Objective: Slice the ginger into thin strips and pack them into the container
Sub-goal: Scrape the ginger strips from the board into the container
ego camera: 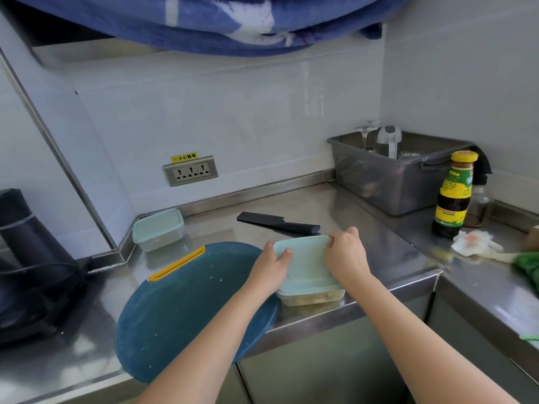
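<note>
A black knife lies flat at 12 o'clock from the container, just past its far edge and not touching it. A round blue cutting board with a yellow grip slot lies at 9 o'clock; its right rim sits against the container's left side, and the left forearm crosses over it. A second lidded tub stands at 10 o'clock in the back corner, well apart. At 2 o'clock a grey bin holds an upturned stemmed glass, and at 3 o'clock stand a dark sauce bottle with a yellow cap, a smaller glass bottle just behind it, and a crumpled tissue. Nothing lies between the hands and the container.

The surface is an L-shaped steel counter, with white tiled walls, a triple wall socket at 11 o'clock and a blue cloth hanging overhead.

The container sits near the front edge of the surface, its pale green lid on top; yellowish ginger shows dimly through the clear wall. The left hand grips the lid's left edge, thumb on top. The right hand has curled fingers pinching the lid's far right corner.
</note>
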A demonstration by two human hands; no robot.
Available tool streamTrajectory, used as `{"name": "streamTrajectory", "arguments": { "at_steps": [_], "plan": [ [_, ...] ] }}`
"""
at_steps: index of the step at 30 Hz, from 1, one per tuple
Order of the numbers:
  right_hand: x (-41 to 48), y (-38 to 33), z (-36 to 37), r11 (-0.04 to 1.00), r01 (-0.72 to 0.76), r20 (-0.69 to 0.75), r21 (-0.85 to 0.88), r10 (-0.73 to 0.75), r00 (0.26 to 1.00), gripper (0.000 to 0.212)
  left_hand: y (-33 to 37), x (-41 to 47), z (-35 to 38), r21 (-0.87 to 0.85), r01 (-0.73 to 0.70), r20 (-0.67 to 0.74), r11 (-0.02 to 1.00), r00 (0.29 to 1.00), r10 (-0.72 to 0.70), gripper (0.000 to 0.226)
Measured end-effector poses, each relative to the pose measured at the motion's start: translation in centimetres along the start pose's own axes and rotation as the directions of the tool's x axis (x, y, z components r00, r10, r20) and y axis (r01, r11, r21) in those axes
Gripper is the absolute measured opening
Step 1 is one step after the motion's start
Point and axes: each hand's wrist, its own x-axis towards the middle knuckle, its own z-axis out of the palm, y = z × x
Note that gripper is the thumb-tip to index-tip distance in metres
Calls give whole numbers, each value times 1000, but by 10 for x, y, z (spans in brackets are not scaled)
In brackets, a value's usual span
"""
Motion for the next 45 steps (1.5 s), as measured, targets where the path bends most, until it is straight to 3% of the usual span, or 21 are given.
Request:
{"name": "streamTrajectory", "arguments": {
  "at_steps": [6,12,15,24,30,35,38,41,45],
  "plan": [
    [8,8,11,999,29,101,-24,-26,995,28,-8,14,4,31,5,-65,999,998,-3,41],
    [28,11,11,998,-31,217,-52,42,975,40,-11,23,11,-9,19,-118,1000,993,-20,40],
    [35,14,15,995,-23,310,-96,52,949,25,-14,23,12,-58,9,-156,998,988,-18,37],
    [39,16,20,996,-41,254,-75,59,965,46,-10,46,12,153,-2,-251,988,967,41,29],
    [32,14,18,990,-132,200,40,121,972,49,-12,36,11,-38,-13,-326,999,945,0,40],
    [17,5,7,967,-221,167,124,199,966,49,-2,28,1,-109,38,-257,993,964,-65,43],
    [14,1,5,951,-253,158,177,226,961,51,10,19,-8,-240,183,-115,953,970,-215,35],
    [11,-12,2,947,-198,118,254,173,978,48,13,7,-20,-413,350,77,841,933,-351,54],
    [6,-43,-7,926,-89,21,366,88,996,50,6,1,-30,-503,290,-66,814,926,-371,63]
  ]
}}
